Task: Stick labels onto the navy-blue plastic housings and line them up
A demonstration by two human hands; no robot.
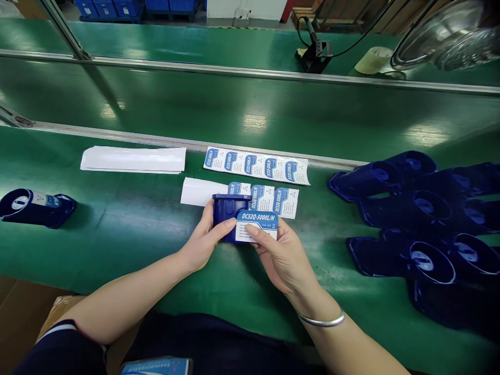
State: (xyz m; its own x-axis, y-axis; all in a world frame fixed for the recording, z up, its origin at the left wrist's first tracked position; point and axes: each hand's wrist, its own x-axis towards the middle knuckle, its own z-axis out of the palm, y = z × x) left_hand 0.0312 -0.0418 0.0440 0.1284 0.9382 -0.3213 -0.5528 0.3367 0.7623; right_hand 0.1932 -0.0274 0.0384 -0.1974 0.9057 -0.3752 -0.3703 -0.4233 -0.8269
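Note:
My left hand [201,240] grips a dark blue plastic housing [225,209] over the green bench, its thumb lying across the front. Between thumb and fingers of my right hand [279,250] is a blue-and-white label [255,220] printed DC52Q-5000L/H. The label overlaps the housing's right side; whether it is stuck down I cannot tell. Just behind my hands lies a partly used label strip [287,203], its left end bare white backing. A fuller label sheet [255,164] rests behind that, along the metal rail.
White backing strips [133,159] lie at the back left. A labelled blue housing [39,205] rests at the far left. Several blue housings [406,208] crowd the right side. A metal rail [156,141] borders the bench [128,229]; a tape roll [374,60] sits beyond.

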